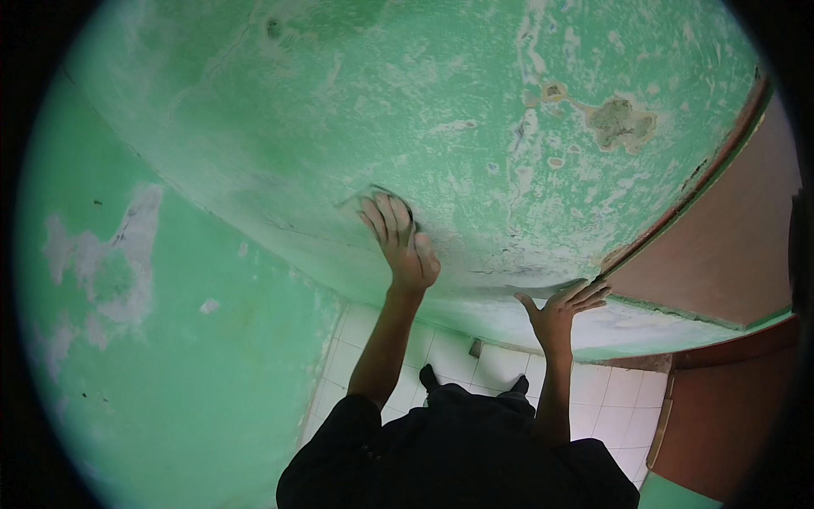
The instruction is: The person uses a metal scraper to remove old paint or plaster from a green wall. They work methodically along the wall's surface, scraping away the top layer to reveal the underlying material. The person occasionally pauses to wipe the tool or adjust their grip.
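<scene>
My left hand (400,238) lies against a green painted wall (356,114), over a thin, dark-edged sheet (383,189). The sheet looks like sandpaper, but most of it is hidden under the fingers and palm. Whitish scuffing surrounds this hand. To the right, my right hand (563,308) rests on the wall by the brown edge of a recess, its thumb and fingers spread and nothing in it. Bare patches mark the wall's surface, the largest a grey-brown patch of missing paint (620,124) at the upper right.
Another green wall (210,356) with pale patches meets this one at a corner on the left. White floor tiles (594,388) lie below, with a small dark block (475,347) at the wall's foot. A reddish-brown panel (731,413) stands at the lower right.
</scene>
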Available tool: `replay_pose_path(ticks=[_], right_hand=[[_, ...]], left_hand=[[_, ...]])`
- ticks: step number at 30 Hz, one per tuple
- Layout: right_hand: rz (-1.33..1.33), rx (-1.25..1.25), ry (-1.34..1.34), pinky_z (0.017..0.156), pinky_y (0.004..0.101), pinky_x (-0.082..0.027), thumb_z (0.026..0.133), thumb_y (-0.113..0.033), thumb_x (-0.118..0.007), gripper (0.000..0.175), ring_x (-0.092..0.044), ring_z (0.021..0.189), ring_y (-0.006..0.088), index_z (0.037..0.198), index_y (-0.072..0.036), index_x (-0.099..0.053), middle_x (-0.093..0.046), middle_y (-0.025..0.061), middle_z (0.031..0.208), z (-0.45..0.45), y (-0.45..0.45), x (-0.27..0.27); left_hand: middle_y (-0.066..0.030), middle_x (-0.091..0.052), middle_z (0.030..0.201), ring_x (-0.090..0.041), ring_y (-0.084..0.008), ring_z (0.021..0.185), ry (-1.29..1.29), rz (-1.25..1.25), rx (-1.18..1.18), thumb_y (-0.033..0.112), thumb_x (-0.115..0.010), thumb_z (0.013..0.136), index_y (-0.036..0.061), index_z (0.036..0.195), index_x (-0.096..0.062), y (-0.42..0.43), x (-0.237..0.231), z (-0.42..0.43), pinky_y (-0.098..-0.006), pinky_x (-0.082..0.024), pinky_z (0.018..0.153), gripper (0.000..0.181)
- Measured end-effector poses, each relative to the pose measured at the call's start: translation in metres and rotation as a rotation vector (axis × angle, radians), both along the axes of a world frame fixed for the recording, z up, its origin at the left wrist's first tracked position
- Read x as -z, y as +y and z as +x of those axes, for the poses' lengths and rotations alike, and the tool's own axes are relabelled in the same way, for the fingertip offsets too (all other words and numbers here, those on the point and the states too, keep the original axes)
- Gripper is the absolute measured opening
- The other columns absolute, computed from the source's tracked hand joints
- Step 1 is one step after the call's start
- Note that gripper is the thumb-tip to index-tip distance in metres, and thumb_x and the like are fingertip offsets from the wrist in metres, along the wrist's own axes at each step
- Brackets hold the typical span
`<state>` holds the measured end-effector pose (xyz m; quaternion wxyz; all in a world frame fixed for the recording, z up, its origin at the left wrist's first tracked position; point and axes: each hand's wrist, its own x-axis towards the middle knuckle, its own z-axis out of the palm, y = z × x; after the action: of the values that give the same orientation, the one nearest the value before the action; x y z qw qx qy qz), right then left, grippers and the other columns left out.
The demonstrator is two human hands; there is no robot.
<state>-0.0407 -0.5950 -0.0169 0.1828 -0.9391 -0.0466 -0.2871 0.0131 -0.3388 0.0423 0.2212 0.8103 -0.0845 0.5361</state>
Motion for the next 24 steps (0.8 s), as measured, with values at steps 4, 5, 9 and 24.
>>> replay_pose_path(ticks=[4,5,9,24], right_hand=[[0.006,-0.001,0.029,0.087,0.0726,0.006,0.063,-0.052,-0.071,0.128,0.02,0.12,0.0571,0.128,0.006,0.024,0.026,0.0399,0.128,-0.001,-0.002,-0.002],[0.012,-0.015,0.032,0.087,0.0726,0.006,0.063,-0.052,-0.071,0.128,0.02,0.12,0.0572,0.128,0.006,0.024,0.026,0.0398,0.128,-0.001,-0.003,-0.002],[0.016,0.002,0.031,0.086,0.0732,0.006,0.063,-0.051,-0.071,0.129,0.02,0.119,0.0577,0.129,0.004,0.025,0.027,0.0397,0.128,0.0,-0.003,0.001],[0.001,0.019,0.008,0.087,0.0726,0.006,0.065,-0.054,-0.068,0.126,0.02,0.12,0.0573,0.129,0.004,0.024,0.026,0.0392,0.128,0.003,-0.004,0.005]], left_hand=[[-0.032,-0.022,0.133,-0.011,-0.0534,0.125,0.042,0.018,0.032,0.023,-0.03,0.089,-0.012,0.121,-0.033,-0.033,0.083,-0.013,-0.0648,-0.006,0.098,0.047],[-0.0326,-0.022,0.132,-0.011,-0.0541,0.124,0.09,0.056,0.051,0.023,-0.03,0.089,-0.0122,0.12,-0.033,-0.042,0.106,-0.02,-0.065,-0.006,0.098,0.047],[-0.0331,-0.022,0.132,-0.009,-0.0555,0.123,0.196,0.016,0.117,0.022,-0.031,0.089,-0.0114,0.121,-0.032,-0.06,0.127,-0.031,-0.065,-0.005,0.097,0.047],[-0.0218,-0.04,0.12,-0.032,-0.0468,0.109,0.217,0.165,0.175,0.024,-0.046,0.081,0.0004,0.117,-0.045,-0.088,0.07,-0.037,-0.0641,-0.019,0.089,0.043]])
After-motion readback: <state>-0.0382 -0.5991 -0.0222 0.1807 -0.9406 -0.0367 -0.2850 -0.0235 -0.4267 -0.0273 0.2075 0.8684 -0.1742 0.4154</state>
